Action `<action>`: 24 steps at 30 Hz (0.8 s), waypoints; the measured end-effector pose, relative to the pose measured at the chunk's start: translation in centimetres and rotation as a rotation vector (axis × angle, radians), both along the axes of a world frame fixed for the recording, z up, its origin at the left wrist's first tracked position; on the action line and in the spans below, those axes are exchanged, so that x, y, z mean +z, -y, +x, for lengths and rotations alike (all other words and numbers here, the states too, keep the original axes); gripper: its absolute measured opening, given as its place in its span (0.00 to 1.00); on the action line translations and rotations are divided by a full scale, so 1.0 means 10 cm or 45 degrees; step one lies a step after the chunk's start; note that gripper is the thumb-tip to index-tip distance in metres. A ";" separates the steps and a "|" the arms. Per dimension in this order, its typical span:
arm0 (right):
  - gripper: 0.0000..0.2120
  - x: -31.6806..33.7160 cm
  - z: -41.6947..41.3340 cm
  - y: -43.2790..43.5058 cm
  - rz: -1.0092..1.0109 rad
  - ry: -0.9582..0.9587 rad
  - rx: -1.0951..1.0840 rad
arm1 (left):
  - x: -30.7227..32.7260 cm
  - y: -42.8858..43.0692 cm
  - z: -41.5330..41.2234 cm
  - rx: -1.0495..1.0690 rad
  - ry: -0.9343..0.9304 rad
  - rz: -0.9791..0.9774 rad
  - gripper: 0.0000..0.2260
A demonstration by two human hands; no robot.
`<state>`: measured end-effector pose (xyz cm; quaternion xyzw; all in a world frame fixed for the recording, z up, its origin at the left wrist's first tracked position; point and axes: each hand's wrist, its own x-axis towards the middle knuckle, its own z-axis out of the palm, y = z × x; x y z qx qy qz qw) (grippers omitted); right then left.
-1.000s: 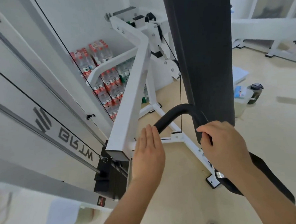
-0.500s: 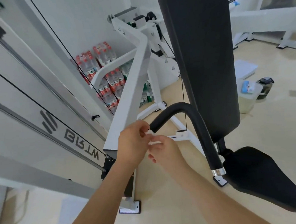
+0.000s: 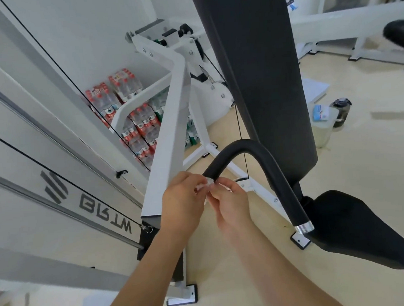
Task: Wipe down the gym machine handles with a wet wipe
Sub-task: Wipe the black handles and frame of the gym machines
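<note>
A black padded handle (image 3: 263,158) curves from the white machine arm (image 3: 171,135) down to a chrome end cap (image 3: 303,228). My left hand (image 3: 182,201) and my right hand (image 3: 232,201) meet just below the handle's upper end. Both pinch a small crumpled white wet wipe (image 3: 204,187) between their fingertips. Most of the wipe is hidden by the fingers. Neither hand touches the handle's padded part.
A tall black back pad (image 3: 257,66) and black seat (image 3: 357,228) stand to the right. Packs of water bottles (image 3: 132,114) are stacked by the wall. A bucket (image 3: 322,129) with a wipe pack and a dark bottle (image 3: 341,110) sit on the beige floor.
One second ago my right hand gripped the handle's lower part and my left lay near its upper end. Both hands have since come together on the wipe, off the handle.
</note>
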<state>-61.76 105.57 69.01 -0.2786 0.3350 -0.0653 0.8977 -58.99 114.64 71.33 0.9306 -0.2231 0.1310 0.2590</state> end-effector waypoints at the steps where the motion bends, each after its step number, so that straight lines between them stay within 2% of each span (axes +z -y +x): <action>1: 0.11 0.01 0.00 0.02 0.102 0.056 -0.009 | -0.02 -0.01 0.00 -0.014 0.010 0.022 0.04; 6: 0.19 0.08 0.03 0.08 0.318 0.170 -0.186 | -0.08 0.05 0.05 -0.118 0.191 0.231 0.04; 10: 0.19 0.14 0.02 0.10 0.211 0.146 -0.306 | -0.04 0.22 0.14 -0.142 0.285 0.201 0.05; 14: 0.14 0.14 -0.12 0.15 -0.201 0.133 -0.234 | -0.01 0.40 0.21 -0.156 0.314 0.124 0.05; 16: 0.15 0.16 -0.25 0.27 -0.468 0.170 -0.199 | -0.01 0.49 0.25 -0.149 0.317 0.139 0.05; 19: 0.14 0.25 -0.45 0.55 -0.836 0.142 -0.190 | 0.06 0.72 0.27 -0.146 0.277 0.252 0.14; 21: 0.13 0.30 -0.56 0.77 -1.021 0.088 -0.202 | 0.11 0.89 0.22 -0.121 0.147 0.273 0.18; 24: 0.15 0.30 -0.69 1.06 -1.192 -0.047 -0.226 | 0.04 1.08 0.16 -0.061 -0.126 0.026 0.11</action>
